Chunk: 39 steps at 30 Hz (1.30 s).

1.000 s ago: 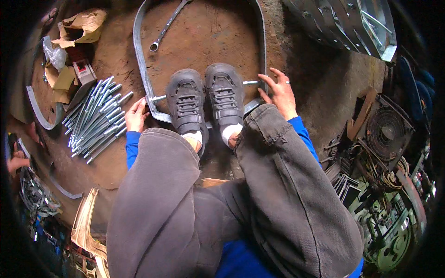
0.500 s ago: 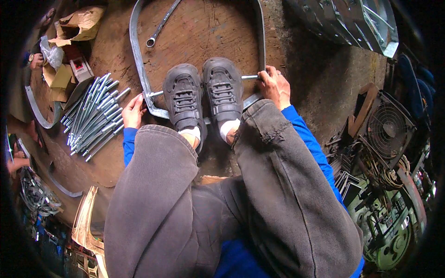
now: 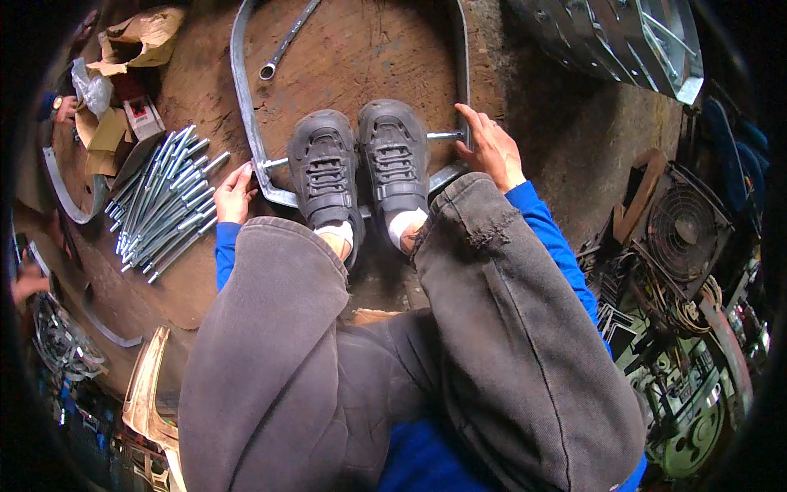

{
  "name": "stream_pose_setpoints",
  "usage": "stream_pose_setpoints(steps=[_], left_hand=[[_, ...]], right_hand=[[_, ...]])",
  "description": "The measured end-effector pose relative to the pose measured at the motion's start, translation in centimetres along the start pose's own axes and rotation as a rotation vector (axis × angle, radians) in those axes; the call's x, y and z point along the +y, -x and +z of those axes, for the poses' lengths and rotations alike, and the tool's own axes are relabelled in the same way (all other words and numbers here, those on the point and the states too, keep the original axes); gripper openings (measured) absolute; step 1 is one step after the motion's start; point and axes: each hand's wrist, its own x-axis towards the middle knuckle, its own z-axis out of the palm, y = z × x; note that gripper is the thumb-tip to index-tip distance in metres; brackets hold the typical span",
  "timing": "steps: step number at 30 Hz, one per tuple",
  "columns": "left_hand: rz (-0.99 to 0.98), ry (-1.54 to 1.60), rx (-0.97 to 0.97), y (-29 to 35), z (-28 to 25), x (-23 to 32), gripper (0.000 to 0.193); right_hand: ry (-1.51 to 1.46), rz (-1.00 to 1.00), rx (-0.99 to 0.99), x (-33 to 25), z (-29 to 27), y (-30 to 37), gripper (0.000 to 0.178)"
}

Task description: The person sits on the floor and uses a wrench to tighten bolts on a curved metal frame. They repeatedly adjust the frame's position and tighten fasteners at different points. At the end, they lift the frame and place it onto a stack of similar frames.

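A bent flat metal bar (image 3: 241, 90), shaped like a large U, lies on the brown wooden surface. Across its lower part runs a thin metal rod (image 3: 443, 136), its middle hidden by my two dark shoes (image 3: 322, 164). At the bar's left side, my left hand (image 3: 233, 197) has its fingers pinched beside the rod's end; what they grip is hidden. My right hand (image 3: 494, 153) is at the bar's right side, fingers apart, the index stretched across the bar by the other rod end. Inside the U lies a wrench (image 3: 283, 51).
Left of my left hand lies a pile of metal rods (image 3: 168, 201), with torn cardboard boxes (image 3: 141, 39) beyond. Another person's hand (image 3: 65, 108) shows at the far left. Stacked metal brackets (image 3: 602, 37) are at upper right; a fan grille (image 3: 685, 228) lies at right.
My right hand has loosened from its pinch at the rod end, its fingers now stretched out and spread. My left hand has stayed nearly in place.
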Motion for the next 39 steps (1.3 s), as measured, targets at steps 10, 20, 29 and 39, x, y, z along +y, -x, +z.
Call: stream_pose_setpoints(steps=[10, 20, 29, 39], left_hand=[[-0.031, 0.257, -0.028, -0.3, 0.2, -1.7, 0.032], [-0.040, 0.396, 0.123, 1.6, 2.3, -0.9, 0.035], [0.048, 0.275, 0.137, 1.4, 2.4, -1.5, 0.035], [0.197, 0.225, 0.094, 0.6, 2.2, -3.8, 0.035]], right_hand=[[-0.762, 0.501, 0.261, 2.3, 5.2, 1.2, 0.038], [-0.957, 0.751, 0.145, 2.2, 6.0, 1.2, 0.041], [-0.892, 0.690, 0.203, 2.6, 6.7, 1.6, 0.039], [-0.987, 0.710, 0.212, 3.1, 7.3, 1.7, 0.036]])
